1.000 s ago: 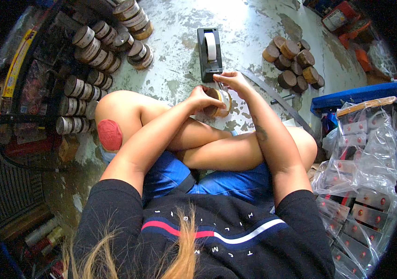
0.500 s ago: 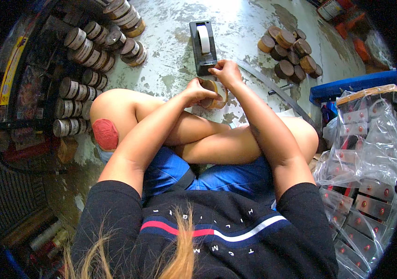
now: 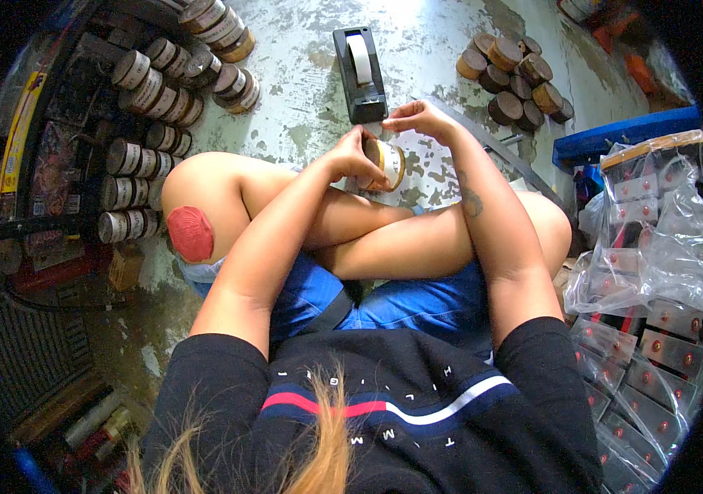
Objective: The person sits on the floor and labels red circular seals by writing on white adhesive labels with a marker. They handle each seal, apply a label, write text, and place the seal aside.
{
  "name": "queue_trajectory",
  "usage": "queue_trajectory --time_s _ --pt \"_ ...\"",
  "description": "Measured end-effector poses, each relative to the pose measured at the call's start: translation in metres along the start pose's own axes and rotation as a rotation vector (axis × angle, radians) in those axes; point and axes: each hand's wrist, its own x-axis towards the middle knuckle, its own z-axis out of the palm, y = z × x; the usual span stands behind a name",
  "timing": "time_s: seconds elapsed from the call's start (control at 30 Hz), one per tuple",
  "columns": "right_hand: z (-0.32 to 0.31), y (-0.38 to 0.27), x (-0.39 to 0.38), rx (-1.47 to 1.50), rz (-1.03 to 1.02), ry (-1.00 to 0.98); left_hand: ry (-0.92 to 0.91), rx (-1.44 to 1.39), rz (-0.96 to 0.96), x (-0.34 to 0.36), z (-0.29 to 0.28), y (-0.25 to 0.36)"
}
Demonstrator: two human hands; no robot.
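One short cylinder, wrapped in a pale label with a golden-brown edge, sits on its side just above the crossed legs, and the left hand has it clamped, thumb and fingers gripping around the near end! Over to the right hand: it's apart from the left, fingertips drawn close at the front end of a black tape dispenser, though whether they pinch any tape I cannot tell. That dispenser lies just beyond the cylinder, a white roll seated inside. Out wider on the worn, patchy floor, bare brown cylinders crowd together in a heap up to the right, while labelled cylinders stand stacked and rowed away on the left. A grey strip slants past the right forearm, and at far right comes clear plastic draped over metal plates dotted red, with a blue bar above!
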Motion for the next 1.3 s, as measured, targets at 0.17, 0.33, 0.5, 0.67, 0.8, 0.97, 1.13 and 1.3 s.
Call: queue_trajectory --time_s 0.17,0.33,0.5,0.67,0.8,0.97,1.13,1.3 --pt "-0.001 -0.019 -0.015 0.106 -0.128 -0.064 -0.056 -0.016 -0.028 -0.002 -0.013 -0.001" --pt "0.014 -0.029 -0.007 0.089 -0.254 -0.194 -0.083 0.166 0.012 0.000 -0.026 -0.005" --pt "0.035 -0.022 0.005 0.078 -0.235 -0.049 -0.026 0.185 0.076 -0.006 -0.026 -0.003" --pt "0.046 -0.006 0.017 0.026 -0.127 0.049 -0.056 0.052 0.073 -0.010 -0.026 -0.001" --pt "0.054 0.007 0.024 -0.048 0.014 0.088 -0.035 0.118 0.050 -0.004 -0.025 -0.006" --pt "0.059 0.015 0.026 -0.030 0.104 0.090 -0.007 0.275 0.058 -0.003 -0.025 -0.005" --pt "0.059 0.032 0.035 0.208 0.436 -0.011 0.068 0.515 0.003 -0.018 -0.006 0.018" --pt "0.066 0.067 0.060 0.010 0.180 0.289 0.105 0.805 0.180 -0.028 0.016 0.023"
